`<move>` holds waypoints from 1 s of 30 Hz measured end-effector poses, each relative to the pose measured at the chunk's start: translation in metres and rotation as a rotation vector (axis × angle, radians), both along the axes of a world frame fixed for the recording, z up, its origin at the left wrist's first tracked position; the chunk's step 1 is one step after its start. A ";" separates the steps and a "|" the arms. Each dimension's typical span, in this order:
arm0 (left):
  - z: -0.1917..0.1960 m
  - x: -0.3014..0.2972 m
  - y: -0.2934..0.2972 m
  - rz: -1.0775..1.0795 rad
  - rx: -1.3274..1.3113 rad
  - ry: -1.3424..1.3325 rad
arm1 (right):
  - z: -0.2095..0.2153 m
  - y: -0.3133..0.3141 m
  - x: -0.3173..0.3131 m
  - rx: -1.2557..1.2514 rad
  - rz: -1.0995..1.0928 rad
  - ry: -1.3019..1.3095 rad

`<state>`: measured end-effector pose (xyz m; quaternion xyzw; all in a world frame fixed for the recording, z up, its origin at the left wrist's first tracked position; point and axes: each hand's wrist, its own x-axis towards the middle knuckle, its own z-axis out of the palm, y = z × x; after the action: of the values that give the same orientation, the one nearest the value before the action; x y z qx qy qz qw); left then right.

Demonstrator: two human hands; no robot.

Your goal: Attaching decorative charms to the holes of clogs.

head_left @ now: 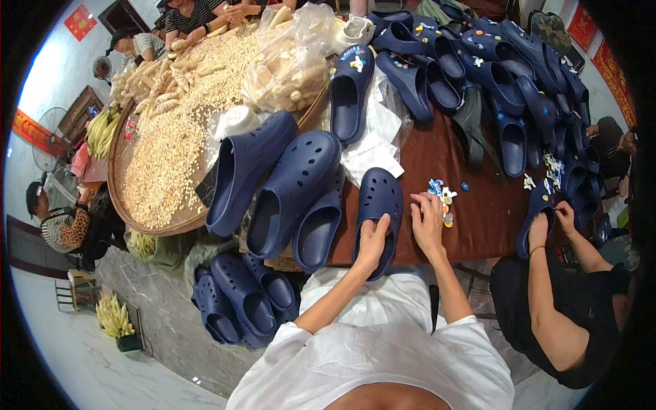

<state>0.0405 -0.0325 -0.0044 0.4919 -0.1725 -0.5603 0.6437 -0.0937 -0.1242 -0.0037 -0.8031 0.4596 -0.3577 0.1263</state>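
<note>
My left hand [372, 244] grips the heel end of a navy perforated clog [380, 198] that lies on the dark red table [478, 212] at its near edge. Just right of the clog, my right hand [428, 222] rests on the table with fingers bent, its fingertips at a small pile of colourful shoe charms [443, 198]. Whether a charm is pinched in those fingers cannot be seen.
Three more navy clogs [294, 191] lie left of mine, others [242, 301] sit below the table edge, and many [492, 61] crowd the far right. A round tray of corn kernels [171, 143] fills the left. A person in black [560, 301] works a clog at my right.
</note>
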 end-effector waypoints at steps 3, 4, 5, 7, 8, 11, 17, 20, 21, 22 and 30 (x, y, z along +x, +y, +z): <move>0.011 0.011 -0.010 0.085 -0.008 -0.079 | 0.012 -0.022 0.017 0.050 0.044 -0.109; 0.006 0.015 -0.011 0.101 0.024 -0.206 | 0.018 -0.035 0.028 0.051 0.086 -0.144; 0.014 0.020 -0.016 0.110 0.060 -0.328 | 0.023 -0.048 0.037 0.057 0.120 -0.175; 0.018 0.026 -0.021 0.039 0.129 -0.340 | 0.032 -0.079 0.065 0.114 0.162 -0.177; 0.007 0.025 -0.021 0.090 0.025 -0.309 | 0.037 -0.094 0.082 0.096 0.186 -0.177; 0.000 0.018 -0.017 0.092 -0.080 -0.273 | 0.037 -0.143 0.128 0.021 0.216 -0.169; -0.016 0.014 -0.007 -0.056 0.008 -0.961 | 0.046 -0.186 0.189 0.181 0.070 0.206; -0.019 0.012 -0.009 -0.013 0.000 -0.904 | 0.030 -0.195 0.195 0.250 0.017 0.206; -0.018 0.011 -0.010 0.003 0.000 -0.897 | 0.027 -0.199 0.192 0.252 0.019 0.208; -0.016 0.012 -0.008 0.008 0.007 -0.897 | 0.028 -0.200 0.187 0.228 0.011 0.173; -0.011 0.012 -0.005 0.060 -0.064 -0.995 | 0.040 -0.147 0.091 0.231 -0.043 -0.066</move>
<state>0.0522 -0.0371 -0.0154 0.6844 -0.4615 -0.2336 0.5138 -0.0032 -0.2712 0.0364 -0.7610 0.5105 -0.3310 0.2253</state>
